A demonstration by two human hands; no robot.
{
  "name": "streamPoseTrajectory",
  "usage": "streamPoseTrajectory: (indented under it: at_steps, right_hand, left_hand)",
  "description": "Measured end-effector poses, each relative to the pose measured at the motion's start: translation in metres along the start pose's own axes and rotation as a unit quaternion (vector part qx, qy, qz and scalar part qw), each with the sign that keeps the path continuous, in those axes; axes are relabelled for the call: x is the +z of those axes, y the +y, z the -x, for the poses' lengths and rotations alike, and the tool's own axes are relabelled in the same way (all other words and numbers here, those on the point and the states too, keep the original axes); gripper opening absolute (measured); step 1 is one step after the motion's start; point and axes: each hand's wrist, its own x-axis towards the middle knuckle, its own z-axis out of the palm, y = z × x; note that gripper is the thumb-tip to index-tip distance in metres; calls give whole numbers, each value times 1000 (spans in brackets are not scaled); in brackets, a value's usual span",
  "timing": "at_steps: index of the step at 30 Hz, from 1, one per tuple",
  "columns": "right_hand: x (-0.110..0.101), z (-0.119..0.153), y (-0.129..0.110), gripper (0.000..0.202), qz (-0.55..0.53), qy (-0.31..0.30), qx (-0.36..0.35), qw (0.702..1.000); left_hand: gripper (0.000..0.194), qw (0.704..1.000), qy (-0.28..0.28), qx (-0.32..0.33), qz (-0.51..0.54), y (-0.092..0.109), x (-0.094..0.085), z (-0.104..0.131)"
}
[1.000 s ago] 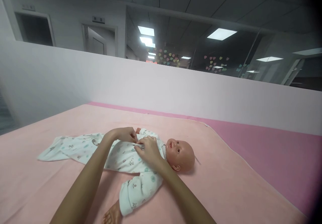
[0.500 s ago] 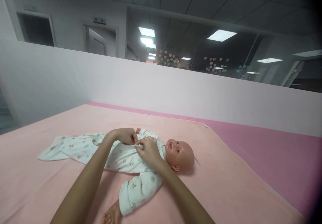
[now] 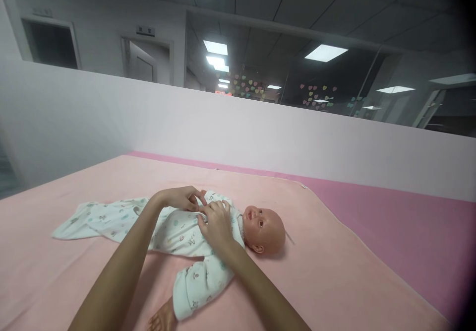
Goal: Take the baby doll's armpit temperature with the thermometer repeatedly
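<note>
A baby doll (image 3: 265, 229) lies on its back with its head to the right, dressed in a white printed garment (image 3: 178, 234). Over the doll's chest, my left hand (image 3: 183, 198) pinches the cloth at the front of the garment. My right hand (image 3: 217, 224) meets it there, fingers bent and gripping the same front edge. The fingertips of both hands nearly touch, and any fastener between them is hidden. One sleeve (image 3: 201, 284) reaches toward me, with the doll's hand (image 3: 163, 316) showing at its cuff.
A pale pink blanket (image 3: 334, 271) lies under the doll, over a darker pink mat (image 3: 409, 231) at the right. A low white wall (image 3: 260, 137) stands behind. Beyond it are doorways and a glass partition with heart-shaped stickers.
Both hands have shifted slightly left, still at the garment's front. The left fingers reach a little further over the cloth toward the right hand.
</note>
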Motion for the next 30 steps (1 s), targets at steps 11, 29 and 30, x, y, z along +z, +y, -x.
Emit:
streamPoseTrajectory:
  at_steps: [11,29,30]
  right_hand:
    - [2,-1,0,9,-30,33,7,999]
    - [4,-1,4,12,-39,-17,21,999]
    - [4,-1,4,13,-39,-18,21,999]
  left_hand:
    - [72,1000,12,-27,-5,11,1,6]
    - [45,996,21,-40,-78,-8,-1,-1]
    - [44,996,22,-37,-77,-8,-1,-1]
